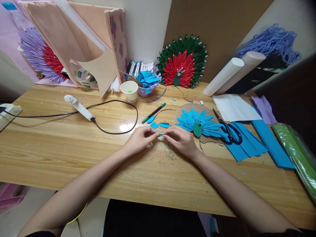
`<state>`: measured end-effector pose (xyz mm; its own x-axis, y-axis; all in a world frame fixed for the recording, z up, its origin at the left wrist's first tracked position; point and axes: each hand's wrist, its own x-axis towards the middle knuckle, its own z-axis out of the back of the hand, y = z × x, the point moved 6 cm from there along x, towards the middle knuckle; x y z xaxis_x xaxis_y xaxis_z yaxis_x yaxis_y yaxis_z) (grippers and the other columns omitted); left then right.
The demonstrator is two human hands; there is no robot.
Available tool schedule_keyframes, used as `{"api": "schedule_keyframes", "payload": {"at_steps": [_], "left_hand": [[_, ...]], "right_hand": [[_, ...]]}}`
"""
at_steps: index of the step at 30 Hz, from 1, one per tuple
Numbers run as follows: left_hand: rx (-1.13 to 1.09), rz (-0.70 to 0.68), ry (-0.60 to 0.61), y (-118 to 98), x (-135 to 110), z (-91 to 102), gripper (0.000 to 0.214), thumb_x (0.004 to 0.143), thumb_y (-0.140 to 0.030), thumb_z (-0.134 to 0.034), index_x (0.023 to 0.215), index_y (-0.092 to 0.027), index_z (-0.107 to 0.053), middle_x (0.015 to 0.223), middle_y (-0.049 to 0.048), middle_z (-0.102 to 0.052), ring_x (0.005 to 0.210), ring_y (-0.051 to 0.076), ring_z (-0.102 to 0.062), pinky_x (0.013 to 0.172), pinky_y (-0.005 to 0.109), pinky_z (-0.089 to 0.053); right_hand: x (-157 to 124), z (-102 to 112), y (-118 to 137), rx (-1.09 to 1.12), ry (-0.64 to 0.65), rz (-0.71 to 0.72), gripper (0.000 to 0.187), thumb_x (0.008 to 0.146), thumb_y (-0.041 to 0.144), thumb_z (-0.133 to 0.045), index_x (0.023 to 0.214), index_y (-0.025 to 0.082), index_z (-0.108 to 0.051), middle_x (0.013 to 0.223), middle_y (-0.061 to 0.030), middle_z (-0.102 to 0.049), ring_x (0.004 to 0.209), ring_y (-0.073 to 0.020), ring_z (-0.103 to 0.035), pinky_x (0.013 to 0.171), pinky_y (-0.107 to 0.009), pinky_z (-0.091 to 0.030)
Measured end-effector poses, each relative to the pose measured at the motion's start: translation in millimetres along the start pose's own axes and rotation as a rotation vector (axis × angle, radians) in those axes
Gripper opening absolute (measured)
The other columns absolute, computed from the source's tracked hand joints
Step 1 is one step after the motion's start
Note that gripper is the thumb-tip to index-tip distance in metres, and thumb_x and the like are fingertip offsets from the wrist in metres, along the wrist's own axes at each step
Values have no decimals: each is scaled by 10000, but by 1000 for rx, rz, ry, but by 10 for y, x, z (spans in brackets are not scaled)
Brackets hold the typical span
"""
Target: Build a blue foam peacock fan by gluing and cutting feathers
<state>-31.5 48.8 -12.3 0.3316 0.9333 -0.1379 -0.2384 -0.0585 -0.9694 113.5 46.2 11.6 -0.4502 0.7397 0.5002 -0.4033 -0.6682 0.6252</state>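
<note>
My left hand (140,139) and my right hand (181,140) meet at the middle of the table, each pinching an end of a small blue paper piece (160,135). Just beyond the fingers lie loose blue paper petals (163,125) and a green pen (153,113). To the right of my right hand, a blue paper peacock (197,123) with a green body rests on a round cardboard base (181,110). Black-handled scissors (229,131) lie over its right edge and on blue paper sheets (247,140).
A white glue gun (79,108) with a looping black cord lies left. Behind stand a paper cup (129,92), a basket of blue paper (147,90), markers and a finished red-green peacock (182,62). White rolls (224,76) and a green roll (295,154) are at right.
</note>
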Motion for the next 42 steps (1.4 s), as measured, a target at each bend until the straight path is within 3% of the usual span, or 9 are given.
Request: {"api": "schedule_keyframes", "payload": {"at_steps": [22,32,42], "left_hand": [[49,-18,-48,29,17,51,223,786,-341,-571,723,-130,-606,658,26,-587,578,107,-524,565,236,-414],[59,-31,-43,3,13,41,239,799,-354,-558,729,-134,-620,665,31,-606,587,113,-534,581,243,-428],[-3,-68,-75,-47,2,134,251,773,-325,-612,917,-125,-662,893,86,-681,776,151,-620,720,277,-489]], "right_hand": [[1,32,-21,7,-33,-16,39,818,192,-596,847,196,-621,801,-45,-664,758,-155,-612,684,-309,-501],[-3,-19,-36,-21,43,-32,35,849,200,-538,841,202,-572,789,-36,-625,743,-160,-582,670,-309,-478],[-9,20,-71,-17,-36,-57,22,830,179,-580,836,200,-583,799,-27,-640,764,-154,-590,684,-295,-477]]}}
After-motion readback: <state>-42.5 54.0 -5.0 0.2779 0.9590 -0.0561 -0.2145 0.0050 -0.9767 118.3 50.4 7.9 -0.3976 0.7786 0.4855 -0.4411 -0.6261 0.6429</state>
